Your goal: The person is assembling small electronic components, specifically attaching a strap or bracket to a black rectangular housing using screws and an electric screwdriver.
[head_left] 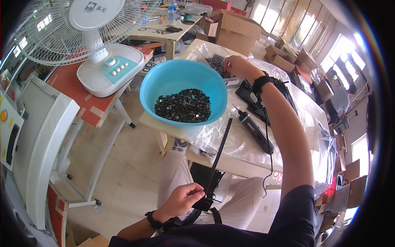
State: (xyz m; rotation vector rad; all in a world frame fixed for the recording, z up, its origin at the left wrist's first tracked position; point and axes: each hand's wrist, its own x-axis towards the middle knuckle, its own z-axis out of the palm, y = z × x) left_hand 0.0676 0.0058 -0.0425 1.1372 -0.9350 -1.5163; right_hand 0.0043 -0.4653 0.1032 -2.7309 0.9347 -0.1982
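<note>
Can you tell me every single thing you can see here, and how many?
basin: one, light blue, on the near table
small parts: too many to count, mostly black, inside the basin
grey bits: too many to count, beyond the basin
power tool: one, black, right of the basin
dark pieces: several, black, by the right forearm
plastic sheeting: clear, on the near table
near table: one, pale
fan: one, white, on a red-topped stand
machine: one, pale, left edge
bottle: one, clear, back table
boxes: several, brown, back and right
far clutter: too unclear to count
black strip: one, in the left hand
left hand: one, bare, over the lap
right hand: one, bare, at the grey bits
</note>
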